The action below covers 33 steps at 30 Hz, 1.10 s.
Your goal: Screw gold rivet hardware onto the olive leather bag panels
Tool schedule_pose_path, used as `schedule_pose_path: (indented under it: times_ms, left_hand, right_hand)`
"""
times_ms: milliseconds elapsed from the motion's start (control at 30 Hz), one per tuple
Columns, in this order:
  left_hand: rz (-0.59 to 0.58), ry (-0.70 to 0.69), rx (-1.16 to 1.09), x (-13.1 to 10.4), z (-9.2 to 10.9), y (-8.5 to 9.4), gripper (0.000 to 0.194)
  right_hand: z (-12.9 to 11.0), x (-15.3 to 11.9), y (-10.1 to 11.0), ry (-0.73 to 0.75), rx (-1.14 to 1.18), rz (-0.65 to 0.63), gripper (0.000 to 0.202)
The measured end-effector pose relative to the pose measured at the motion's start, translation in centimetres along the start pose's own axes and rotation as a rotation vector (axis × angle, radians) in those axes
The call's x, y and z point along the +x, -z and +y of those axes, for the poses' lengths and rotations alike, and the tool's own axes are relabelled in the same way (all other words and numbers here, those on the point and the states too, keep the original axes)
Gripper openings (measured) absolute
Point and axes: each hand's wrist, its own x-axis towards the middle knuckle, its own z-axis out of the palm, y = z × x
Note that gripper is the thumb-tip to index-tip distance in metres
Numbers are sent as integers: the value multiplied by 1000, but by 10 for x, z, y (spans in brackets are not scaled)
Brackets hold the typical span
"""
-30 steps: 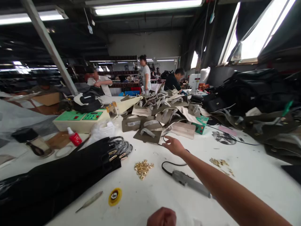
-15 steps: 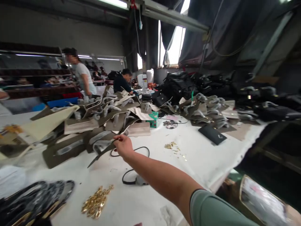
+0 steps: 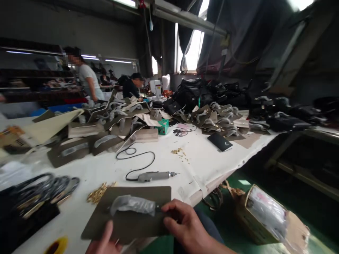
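Close in front of me, an olive-brown bag panel (image 3: pixel 132 229) is held up slightly tilted over the table's near edge. On it a carry handle (image 3: pixel 134 205) is wrapped in clear plastic. My left hand (image 3: pixel 104 241) grips the panel's lower left edge, thumb on top and the other fingers mostly hidden beneath. At the handle's right end, my right hand (image 3: pixel 185 224) pinches the panel's right side. Just beyond it lies a grey electric screwdriver (image 3: pixel 156 176) with a black cord. A heap of gold metal fittings (image 3: pixel 99 191) sits by the panel's upper left corner.
More brown panels with wrapped handles (image 3: pixel 103 141) are piled at the back left and right. Black handles (image 3: pixel 50 190) lie at left. A green box (image 3: pixel 163 127), small gold pieces (image 3: pixel 180 152) and a black piece (image 3: pixel 219 141) are farther back. An open carton (image 3: pixel 249 215) stands on the floor.
My right hand has drawn the panel from the pile back towards me. My left hand has come into view and holds it too. The screwdriver now shows fully.
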Motion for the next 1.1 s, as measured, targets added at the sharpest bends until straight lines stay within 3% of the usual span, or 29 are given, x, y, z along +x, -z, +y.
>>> schedule_pose_path:
  times_ms: [133,233,367,467,600,667,900,1100]
  left_hand:
    - [40,-58,10,-46,-3,-4,58]
    - [58,-134,105,-65,-5,-3,48]
    - [9,-169,179,-84,-2,0,40]
    - [-62,-176,125,-90,1,-1,36]
    - [-80,-168,105,-83,-1,1,33]
    - [-90,-137,137,-78,-4,3,31]
    - [-200,59,328,-50,-5,7,40]
    - [-206,2,526,-17,4,11,39]
  right_hand:
    - [18,-30,27,-101,-381,-71,37]
    - [9,-27,37,28,-496,-33,32]
    - [-19,-14,26,345,-425,-81,22]
    - [-35,-7,8,327,-344,-195,24]
    - [-34,-8,-13,117,-222,-439,25]
    - [-28,-12,-20,53,-172,-488,28]
    - [-15,-3,-23,-131,-122,-417,34]
    - [-12,32,-14,-84,-239,-362,30]
